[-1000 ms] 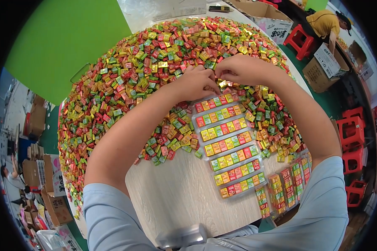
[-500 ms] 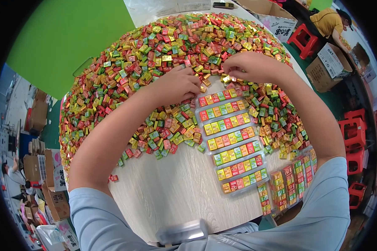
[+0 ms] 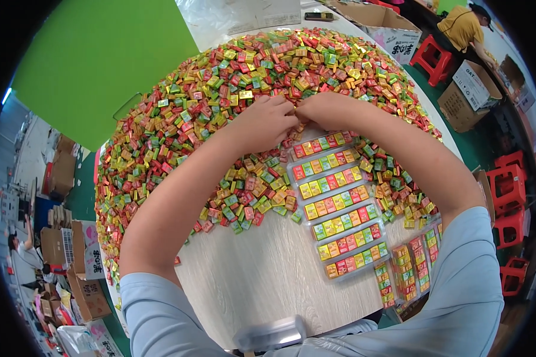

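A large pile of small wrapped sweets point(image 3: 178, 137), red, yellow, green and orange, covers the far part of the table. Over its near edge my left hand point(image 3: 269, 122) has its fingers curled inward. My right hand point(image 3: 324, 111) meets it there, fingers pressed together, and the fingertips of both hands almost touch. Whatever lies between the fingers is hidden. Just below my hands stands a clear plastic tray point(image 3: 317, 260) with several slots, each holding a row of sweets; the topmost row point(image 3: 322, 144) is nearest my fingers.
More filled trays point(image 3: 404, 271) stand on edge at the near right. A clear plastic piece point(image 3: 271, 333) lies at the table's near edge. A green board point(image 3: 107, 59) rises at the far left. Boxes point(image 3: 467, 95), red stools point(image 3: 432, 61) and a person in yellow point(image 3: 460, 30) are beyond the right side.
My right hand has moved left toward my left hand, closing the gap between them. The whole view has shifted slightly, with the table appearing lower and further right.
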Demonstrator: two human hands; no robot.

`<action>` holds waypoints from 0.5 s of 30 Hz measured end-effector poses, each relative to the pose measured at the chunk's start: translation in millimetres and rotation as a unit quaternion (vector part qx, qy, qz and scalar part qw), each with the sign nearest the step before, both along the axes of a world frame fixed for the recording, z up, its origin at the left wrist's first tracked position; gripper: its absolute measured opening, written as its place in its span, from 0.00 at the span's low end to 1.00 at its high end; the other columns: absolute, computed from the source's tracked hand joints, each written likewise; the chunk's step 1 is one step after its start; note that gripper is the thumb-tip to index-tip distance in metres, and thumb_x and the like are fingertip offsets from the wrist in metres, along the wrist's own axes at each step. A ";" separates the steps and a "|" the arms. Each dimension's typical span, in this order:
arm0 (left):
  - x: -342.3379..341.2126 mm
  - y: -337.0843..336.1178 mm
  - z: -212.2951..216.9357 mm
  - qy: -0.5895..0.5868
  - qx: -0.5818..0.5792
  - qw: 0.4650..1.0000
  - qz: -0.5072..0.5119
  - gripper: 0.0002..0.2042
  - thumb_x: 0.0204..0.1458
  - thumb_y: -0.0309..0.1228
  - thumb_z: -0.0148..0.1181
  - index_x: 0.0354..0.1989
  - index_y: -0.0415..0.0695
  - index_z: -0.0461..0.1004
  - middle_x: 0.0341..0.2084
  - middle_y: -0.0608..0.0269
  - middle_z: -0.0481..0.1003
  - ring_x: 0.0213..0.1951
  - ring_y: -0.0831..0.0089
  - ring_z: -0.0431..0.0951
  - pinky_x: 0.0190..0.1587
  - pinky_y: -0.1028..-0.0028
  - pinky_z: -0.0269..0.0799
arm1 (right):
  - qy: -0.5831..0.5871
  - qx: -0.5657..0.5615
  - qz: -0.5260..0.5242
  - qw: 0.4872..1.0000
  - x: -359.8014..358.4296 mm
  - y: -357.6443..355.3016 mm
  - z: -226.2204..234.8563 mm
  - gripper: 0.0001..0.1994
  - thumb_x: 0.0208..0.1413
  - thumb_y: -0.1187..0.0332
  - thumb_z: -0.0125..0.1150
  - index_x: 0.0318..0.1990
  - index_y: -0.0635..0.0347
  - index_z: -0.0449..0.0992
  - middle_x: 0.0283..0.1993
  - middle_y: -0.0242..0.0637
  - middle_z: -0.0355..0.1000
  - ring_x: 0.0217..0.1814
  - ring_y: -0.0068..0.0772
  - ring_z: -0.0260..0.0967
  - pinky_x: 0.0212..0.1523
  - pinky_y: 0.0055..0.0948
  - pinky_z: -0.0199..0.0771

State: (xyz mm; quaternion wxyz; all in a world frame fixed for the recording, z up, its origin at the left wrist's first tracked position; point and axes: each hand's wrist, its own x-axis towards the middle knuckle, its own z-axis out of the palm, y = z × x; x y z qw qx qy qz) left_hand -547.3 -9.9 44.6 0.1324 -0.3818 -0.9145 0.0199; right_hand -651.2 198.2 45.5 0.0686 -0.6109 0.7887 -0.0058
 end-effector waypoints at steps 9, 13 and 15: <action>0.6 -18.0 -6.2 0.017 0.010 1.000 0.010 0.12 0.54 0.40 0.67 0.41 0.49 0.78 0.43 0.62 0.75 0.51 0.63 0.75 0.55 0.62 0.68 | -0.040 -0.003 0.012 0.999 1.5 -25.9 -0.7 0.07 0.57 0.69 0.64 0.40 0.61 0.82 0.36 0.50 0.80 0.40 0.54 0.79 0.42 0.47 0.79; 16.0 -34.3 -1.8 0.009 -0.013 1.000 0.022 0.14 0.53 0.42 0.68 0.44 0.50 0.79 0.43 0.62 0.75 0.53 0.63 0.75 0.57 0.61 0.68 | -0.032 -0.019 0.022 0.999 11.1 -43.9 -0.2 0.06 0.54 0.71 0.66 0.38 0.61 0.83 0.35 0.47 0.79 0.40 0.53 0.79 0.41 0.46 0.78; 25.6 -36.7 1.4 -0.019 -0.047 0.997 0.052 0.15 0.53 0.41 0.68 0.45 0.50 0.76 0.45 0.62 0.74 0.54 0.63 0.74 0.59 0.60 0.66 | -0.030 -0.024 0.036 0.999 17.2 -51.4 -2.3 0.06 0.55 0.71 0.65 0.38 0.61 0.83 0.36 0.48 0.80 0.40 0.54 0.79 0.41 0.46 0.79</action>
